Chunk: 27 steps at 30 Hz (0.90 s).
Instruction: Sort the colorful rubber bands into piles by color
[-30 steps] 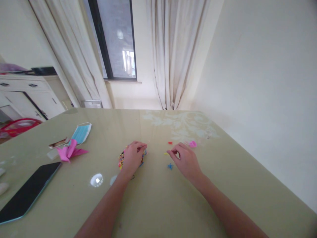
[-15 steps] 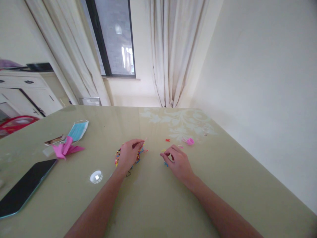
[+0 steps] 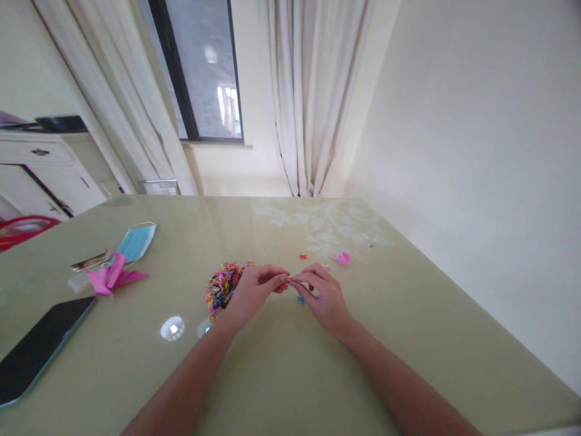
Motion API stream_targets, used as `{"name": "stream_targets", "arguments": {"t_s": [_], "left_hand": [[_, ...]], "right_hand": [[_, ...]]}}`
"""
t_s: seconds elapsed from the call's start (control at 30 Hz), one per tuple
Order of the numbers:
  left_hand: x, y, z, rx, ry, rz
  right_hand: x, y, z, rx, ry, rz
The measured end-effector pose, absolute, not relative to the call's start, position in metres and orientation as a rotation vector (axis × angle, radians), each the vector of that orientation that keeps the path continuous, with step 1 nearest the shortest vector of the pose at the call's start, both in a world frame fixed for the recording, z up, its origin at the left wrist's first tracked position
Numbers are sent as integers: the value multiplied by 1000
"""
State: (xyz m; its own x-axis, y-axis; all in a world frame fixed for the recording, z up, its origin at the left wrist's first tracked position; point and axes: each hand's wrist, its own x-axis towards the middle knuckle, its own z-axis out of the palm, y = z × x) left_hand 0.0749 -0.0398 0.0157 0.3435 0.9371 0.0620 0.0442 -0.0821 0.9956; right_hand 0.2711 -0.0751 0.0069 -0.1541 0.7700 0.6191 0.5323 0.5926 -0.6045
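Note:
My left hand point(image 3: 259, 292) and my right hand point(image 3: 324, 295) meet fingertip to fingertip just above the table. Both pinch a tiny yellow rubber band point(image 3: 289, 280), mostly hidden by the fingers. Beside my left hand, on its left, lies a heap of small multicoloured rubber bands point(image 3: 222, 284), partly covered by that hand. A few blue bands point(image 3: 300, 300) lie under my right hand's fingers. Beyond the hands are a small red bunch of bands point(image 3: 303, 257) and a bright pink ring-shaped clump point(image 3: 344, 258).
On the left of the glossy table point(image 3: 281, 375) are a pink folded paper bird point(image 3: 113, 277), a blue face mask point(image 3: 137, 242), a narrow brown-and-white packet point(image 3: 89, 261) and a dark phone point(image 3: 43, 345). A wall point(image 3: 481, 181) runs along the right edge.
My left hand has moved right, off the heap of bands, to meet my right hand's fingertips. More of the heap shows. The view has shifted slightly.

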Motion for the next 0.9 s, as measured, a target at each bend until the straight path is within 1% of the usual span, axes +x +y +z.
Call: {"name": "stream_targets", "arguments": {"t_s": [0.1,0.23,0.33,0.4,0.5,0.67,0.77,0.9], "left_hand": [[71,-37,13,1522,1005,969],[60,-31,5,2016,1400,960],[52,-29,-3,2385,1701,746],[49,-28,-6,2497,1772,583],[48,-26,-8,2548,1791,479],[50,-26,-6,2527,1805,490],[49,-24,-6,2504,1808,539],[47,-21,-4,2416,1812,692]], "right_hand": [[275,-73,13,-1064,-1730,380],[286,-70,25,-1024,-1542,485],[292,-70,31,-993,-1474,546],[293,-71,33,-979,-1463,567],[292,-73,34,-963,-1470,569],[292,-74,34,-965,-1471,551],[293,-72,33,-980,-1474,528],[298,-65,26,-1083,-1500,448]]}}
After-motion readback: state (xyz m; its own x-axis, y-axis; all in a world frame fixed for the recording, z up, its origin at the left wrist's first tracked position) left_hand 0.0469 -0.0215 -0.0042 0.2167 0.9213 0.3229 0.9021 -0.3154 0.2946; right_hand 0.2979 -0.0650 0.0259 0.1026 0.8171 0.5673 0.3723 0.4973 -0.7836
